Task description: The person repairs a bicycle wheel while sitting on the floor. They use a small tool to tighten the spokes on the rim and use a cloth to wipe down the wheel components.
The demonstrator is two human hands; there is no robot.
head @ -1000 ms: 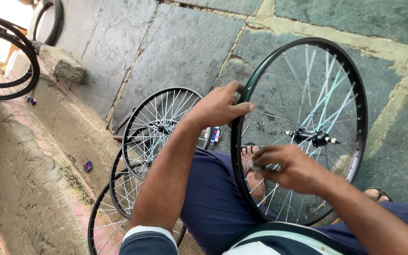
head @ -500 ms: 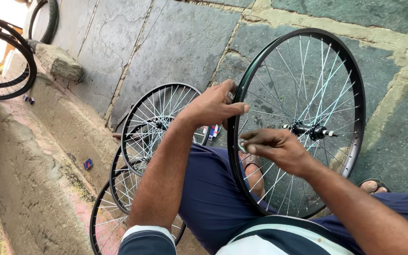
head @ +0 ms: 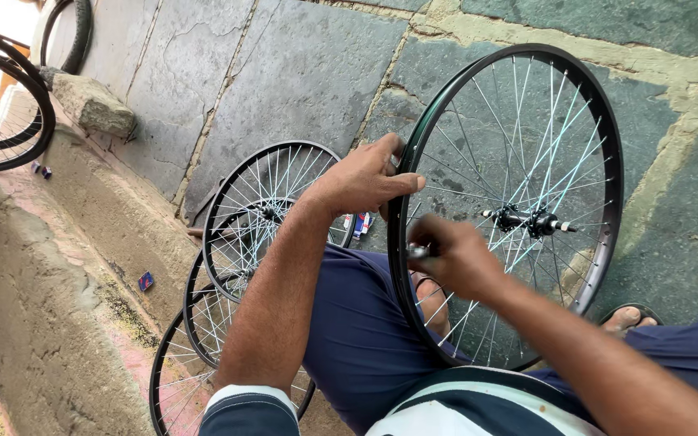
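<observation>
The black bicycle wheel (head: pixel 519 210) stood upright between the person's knees, its far rim over open stone floor (head: pixel 284 73) with free room beyond. To the left, spare wheels (head: pixel 260 218) leaned against a concrete ledge (head: pixel 50 266), crowding that side. The left hand (head: pixel 361 182) curled over the wheel's near rim, fingers closed on it. The right hand (head: pixel 454 258), just inside the rim among the spokes, pinched a small metal tool (head: pixel 418 252).
</observation>
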